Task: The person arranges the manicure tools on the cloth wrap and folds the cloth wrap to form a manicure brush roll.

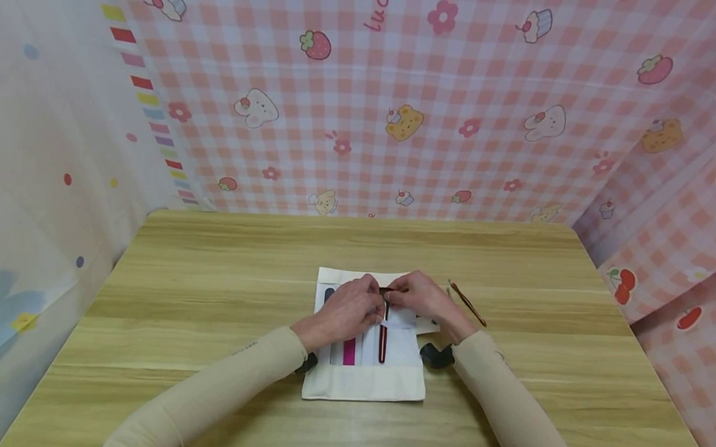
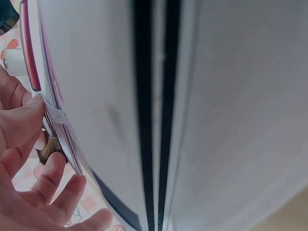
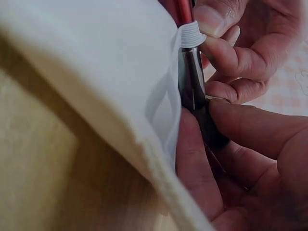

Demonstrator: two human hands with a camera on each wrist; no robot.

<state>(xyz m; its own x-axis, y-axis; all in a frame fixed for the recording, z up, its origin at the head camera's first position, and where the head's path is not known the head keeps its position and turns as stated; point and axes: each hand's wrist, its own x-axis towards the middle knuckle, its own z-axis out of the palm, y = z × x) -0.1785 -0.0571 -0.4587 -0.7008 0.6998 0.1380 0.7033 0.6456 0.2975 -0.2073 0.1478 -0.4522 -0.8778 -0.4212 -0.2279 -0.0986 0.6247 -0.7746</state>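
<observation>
A paintbrush (image 1: 382,348) with a dark red handle lies lengthwise on an off-white fabric case (image 1: 365,384), its head end toward the far side. A white elastic loop (image 3: 191,36) goes round it where handle meets metal ferrule (image 3: 192,72). My right hand (image 1: 422,298) grips the brush near its head, thumb and fingers either side. At the elastic loop, my left hand (image 1: 348,308) pinches the band beside the handle. Brown bristles (image 2: 49,150) show past the left fingers in the left wrist view; the right hand partly hides the brush head in the head view.
A thin brown-handled tool (image 1: 467,302) lies on the wooden table (image 1: 212,257) right of the case. Inside the case a magenta strip (image 1: 349,352) shows below the left hand. A pale flat piece (image 1: 428,325) sticks out under the right wrist. Patterned cloth hangs behind and at both sides.
</observation>
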